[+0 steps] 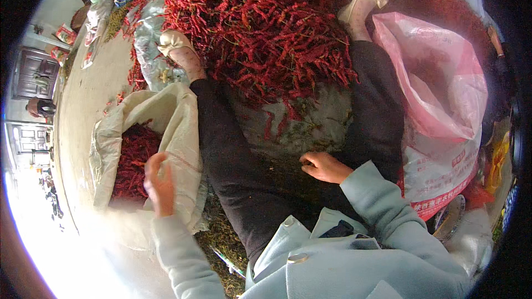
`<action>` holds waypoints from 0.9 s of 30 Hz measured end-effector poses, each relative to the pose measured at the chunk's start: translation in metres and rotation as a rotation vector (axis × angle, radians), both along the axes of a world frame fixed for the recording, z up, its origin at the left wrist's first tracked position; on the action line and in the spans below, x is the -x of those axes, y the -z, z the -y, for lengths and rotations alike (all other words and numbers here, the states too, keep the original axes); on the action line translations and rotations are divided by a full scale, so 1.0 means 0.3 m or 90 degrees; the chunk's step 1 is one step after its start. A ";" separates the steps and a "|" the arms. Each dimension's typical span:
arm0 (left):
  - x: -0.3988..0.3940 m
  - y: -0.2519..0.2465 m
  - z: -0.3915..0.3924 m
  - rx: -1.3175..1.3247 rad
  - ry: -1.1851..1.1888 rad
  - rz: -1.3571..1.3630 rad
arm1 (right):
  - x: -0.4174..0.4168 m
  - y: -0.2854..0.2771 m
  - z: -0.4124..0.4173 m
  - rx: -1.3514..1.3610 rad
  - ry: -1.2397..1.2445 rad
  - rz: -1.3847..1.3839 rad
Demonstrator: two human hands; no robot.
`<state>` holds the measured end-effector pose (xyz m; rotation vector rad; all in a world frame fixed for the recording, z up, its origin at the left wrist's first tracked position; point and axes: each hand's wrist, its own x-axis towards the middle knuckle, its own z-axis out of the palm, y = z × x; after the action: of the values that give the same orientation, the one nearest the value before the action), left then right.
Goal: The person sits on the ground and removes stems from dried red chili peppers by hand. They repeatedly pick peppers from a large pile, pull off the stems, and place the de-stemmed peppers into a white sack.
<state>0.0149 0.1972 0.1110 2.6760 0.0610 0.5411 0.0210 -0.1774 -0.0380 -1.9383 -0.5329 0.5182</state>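
My left hand [160,185], blurred, is at the mouth of a white woven sack [183,133], fingers apart and nothing seen in them. Dark red dried chillies [135,158] fill the part of the sack that shows beside that hand. Between my legs, my right hand [326,166] hangs with its fingers curled; their inner side is hidden. Beyond it a large heap of red dried chillies [257,37] spreads between my feet, with a few loose chillies [282,122] at its near edge on the grey ground sheet [328,112].
A pink and white printed sack [440,166] stands with its mouth open beside my right leg. Brown-green stalks or scraps [220,232] lie beside my left thigh. Concrete floor [93,87] extends leftwards. At the upper right, another person's arm [494,39] shows.
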 end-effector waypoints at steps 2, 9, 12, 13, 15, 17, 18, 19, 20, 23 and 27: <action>-0.111 0.127 0.215 0.094 0.102 -0.149 | -0.009 -0.006 0.008 -0.002 -0.012 0.020; -0.381 0.514 0.507 -0.188 0.255 -0.545 | -0.029 -0.022 0.042 -0.022 0.031 0.008; -0.349 0.516 0.498 -0.060 0.216 -0.506 | -0.054 -0.046 0.028 -0.124 0.097 -0.124; -0.332 0.495 0.505 0.001 0.197 -0.455 | -0.066 -0.060 0.018 -0.160 0.110 -0.228; -0.274 0.436 0.553 0.174 0.136 -0.309 | -0.074 -0.095 0.010 -0.251 0.216 -0.445; -0.183 0.364 0.629 0.271 0.216 -0.239 | -0.070 -0.124 -0.001 -0.323 0.225 -0.473; -0.138 0.330 0.662 0.284 0.272 -0.224 | -0.065 -0.136 -0.004 -0.330 0.181 -0.525; -0.104 0.306 0.701 0.276 0.293 -0.316 | -0.056 -0.143 -0.001 -0.371 0.133 -0.572; -0.072 0.281 0.728 0.297 0.295 -0.322 | -0.046 -0.150 -0.001 -0.331 0.115 -0.582; -0.017 0.227 0.740 0.423 0.253 -0.352 | -0.016 -0.158 0.008 -0.297 0.108 -0.589; 0.018 0.182 0.728 0.445 0.254 -0.325 | 0.018 -0.183 0.005 -0.436 0.093 -0.574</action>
<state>0.0096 -0.0212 0.0564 1.9892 -0.1175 -0.2622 0.0156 -0.1789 0.0168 -0.9347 0.0354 0.8960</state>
